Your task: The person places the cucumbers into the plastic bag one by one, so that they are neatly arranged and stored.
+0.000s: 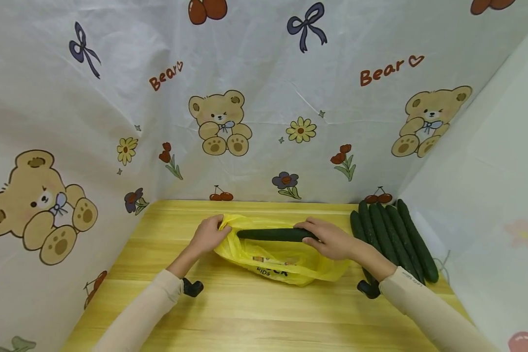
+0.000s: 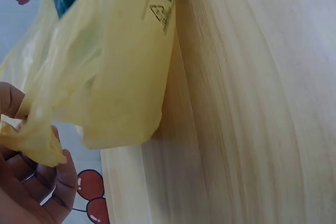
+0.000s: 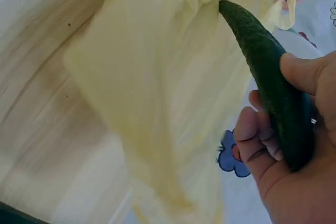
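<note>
A yellow plastic bag with black print lies on the table, its mouth spread apart. My left hand pinches the bag's left edge; in the left wrist view the bunched plastic passes between thumb and fingers. My right hand grips a dark green cucumber by its right end and holds it level at the bag's mouth. In the right wrist view the far tip of the cucumber meets the bag's edge, the thumb on one side and fingers on the other.
Several cucumbers lie side by side at the table's right end, partly behind the right forearm. The wooden table meets a white printed cloth at the back and sides. A black wrist mount shows at each forearm.
</note>
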A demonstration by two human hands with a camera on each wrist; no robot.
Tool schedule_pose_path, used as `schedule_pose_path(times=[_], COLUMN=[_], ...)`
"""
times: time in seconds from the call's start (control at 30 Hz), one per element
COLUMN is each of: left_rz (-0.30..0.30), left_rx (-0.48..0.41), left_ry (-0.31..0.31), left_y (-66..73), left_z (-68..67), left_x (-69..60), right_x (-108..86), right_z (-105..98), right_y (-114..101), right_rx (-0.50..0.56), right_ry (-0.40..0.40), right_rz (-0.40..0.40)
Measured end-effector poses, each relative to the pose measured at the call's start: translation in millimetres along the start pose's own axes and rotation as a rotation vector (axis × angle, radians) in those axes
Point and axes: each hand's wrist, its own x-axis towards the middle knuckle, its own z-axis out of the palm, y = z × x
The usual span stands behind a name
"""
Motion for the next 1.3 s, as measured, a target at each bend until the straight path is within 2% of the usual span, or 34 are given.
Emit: schedule_pose_path(times=[0.2, 0.37, 0.47, 0.57, 0.83, 1.07, 1.3], left_rz=[0.005, 0.0, -0.005, -0.021, -0.022, -0.016, -0.008], left_rx=[-0.015, -0.038, -0.052, -0.068, -0.071, -0.082, -0.071], left_ry=[-0.063, -0.078, -0.102, -0.127, -0.105, -0.112, -0.092], left_y=[3.8, 5.1, 4.5, 4.2, 5.5, 4.3, 1.6], left_z=[3.7, 6.2, 7.2, 7.5, 3.1, 1.2, -0.7], left_x=[0.6, -0.7, -2.5, -4.3, -3.8, -3.1, -2.6], right_x=[1.2, 12.3, 21.9, 29.8, 48.3, 50.4, 47.8], right_z=[-1, 6, 16, 23, 21, 22, 19], right_y=[-7, -9, -5, 0, 18, 39, 47], right_rx=[0.004, 0.003, -0.013, -0.035, -0.086, -0.071, -0.079], right_ry=[0.084, 0.086, 0.057, 0.011, -0.073, -0.195, -0.219], right_rz=[-0.032, -0.048, -0.055, -0.022, 0.081, 0.143, 0.144])
